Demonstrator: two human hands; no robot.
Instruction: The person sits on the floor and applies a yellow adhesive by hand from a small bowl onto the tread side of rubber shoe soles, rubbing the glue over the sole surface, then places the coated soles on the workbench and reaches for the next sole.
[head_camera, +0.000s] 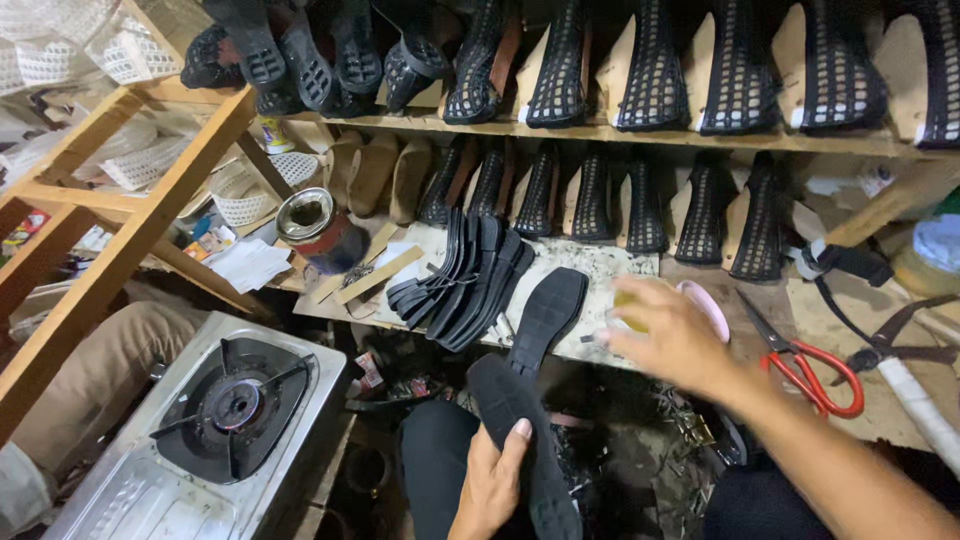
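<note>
My left hand (492, 485) grips a black shoe sole (520, 440) low in the middle, thumb across its smooth face, the sole resting over my dark trouser leg. My right hand (672, 338) reaches over the bench edge, fingers on a small pink-rimmed dish (712, 306) with something yellowish in it. A second black sole (548, 312) lies tread-up on the bench just left of that hand. A fanned stack of several black soles (465, 275) leans behind it.
Shelves hold rows of black mesh shoe uppers on wooden lasts (650, 70). Red-handled scissors (805, 365) and dark pliers (890, 345) lie at right. A metal tin (308, 215) stands left of the soles. A single-burner gas stove (215, 425) sits lower left beside a wooden frame (120, 240).
</note>
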